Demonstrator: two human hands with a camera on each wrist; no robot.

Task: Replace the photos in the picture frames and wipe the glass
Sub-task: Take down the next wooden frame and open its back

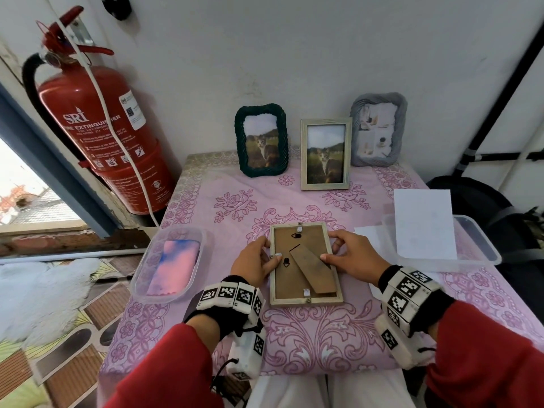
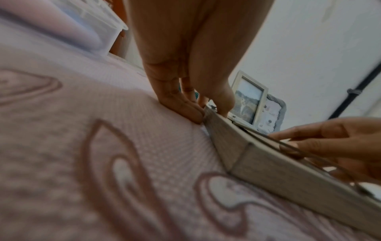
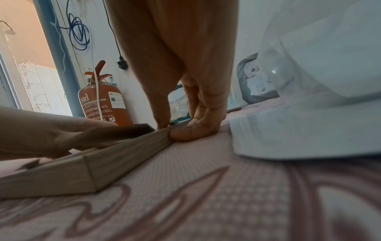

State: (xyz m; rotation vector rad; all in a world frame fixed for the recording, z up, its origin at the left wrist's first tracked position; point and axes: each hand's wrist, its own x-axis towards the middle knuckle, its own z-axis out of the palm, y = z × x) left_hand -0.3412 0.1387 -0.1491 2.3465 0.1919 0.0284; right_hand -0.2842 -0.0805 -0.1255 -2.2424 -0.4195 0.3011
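A pale wooden frame (image 1: pixel 306 265) is laid face down on the pink patterned tablecloth (image 1: pixel 323 334), near the front edge of the table, with its brown backing board (image 1: pixel 284 278) and folded stand (image 1: pixel 313 272) turned upward. The frame is gripped at its left edge by the left hand (image 1: pixel 255 264), whose thumb is set on the backing beside a small metal tab (image 1: pixel 278 255); in the left wrist view the fingers (image 2: pixel 181 104) are seen pressed against the outer side of the moulding. The right edge is held by the right hand (image 1: pixel 351 254), with one fingertip laid on the stand and the thumb at the upper right corner. Further tabs are seen at the top (image 1: pixel 299 229) and bottom (image 1: pixel 307 293) of the backing.

The tabs are probably about to be turned. If a tab is forced, it may be bent or snapped, and the backing may be scored. Since the glass is lying unseen against soft cloth, it may be cracked by hard downward pressure, or it may slip out when the backing is lifted.

A clear tray with a pink and blue cloth (image 1: pixel 173 265) is placed to the left, and a clear tray (image 1: pixel 482 245) with white sheets (image 1: pixel 424 225) to the right. Three upright frames, green (image 1: pixel 262 142), pale (image 1: pixel 326 154) and grey (image 1: pixel 378 129), are stood at the back, where they could be knocked over by a careless reach.
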